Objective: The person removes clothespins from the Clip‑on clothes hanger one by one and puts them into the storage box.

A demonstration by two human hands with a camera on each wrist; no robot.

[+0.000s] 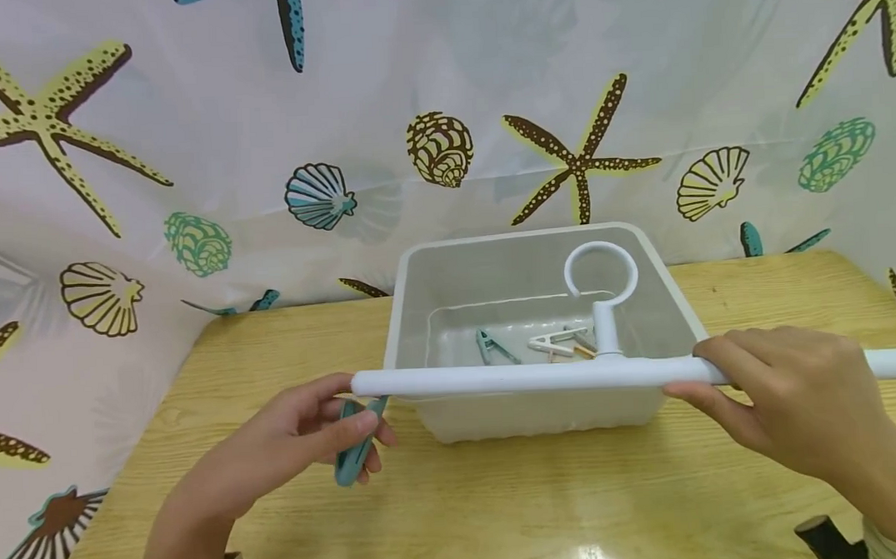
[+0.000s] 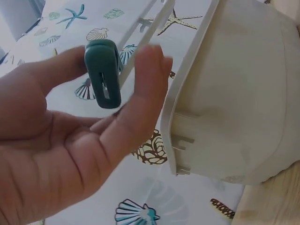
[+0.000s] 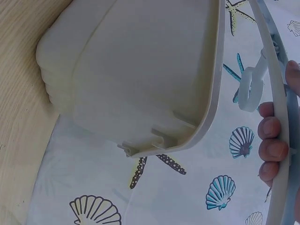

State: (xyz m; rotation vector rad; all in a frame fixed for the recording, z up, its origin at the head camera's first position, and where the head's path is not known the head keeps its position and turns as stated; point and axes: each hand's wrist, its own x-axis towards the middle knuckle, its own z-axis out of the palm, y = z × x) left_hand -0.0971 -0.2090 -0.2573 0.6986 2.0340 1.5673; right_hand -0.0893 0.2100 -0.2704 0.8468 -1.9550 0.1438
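Note:
A white plastic hanger [image 1: 512,378] with a round hook spans the view level above the near rim of a pale bin [image 1: 544,413]. My right hand [image 1: 806,397] grips its bar toward the right end, thumb below and fingers over the top. In the right wrist view, curled fingertips [image 3: 273,150] show around the bar. At the hanger's left end, my left hand [image 1: 297,440] pinches a teal clothespin [image 1: 361,450] between thumb and fingers. The clothespin's upper tip is right at the underside of the bar.
Inside the bin lie a teal clothespin [image 1: 494,347], a white clothespin [image 1: 552,342] and other small pieces partly hidden by the hanger. The bin stands on a wooden table [image 1: 473,512]. Behind hangs a curtain [image 1: 245,96] printed with shells and starfish.

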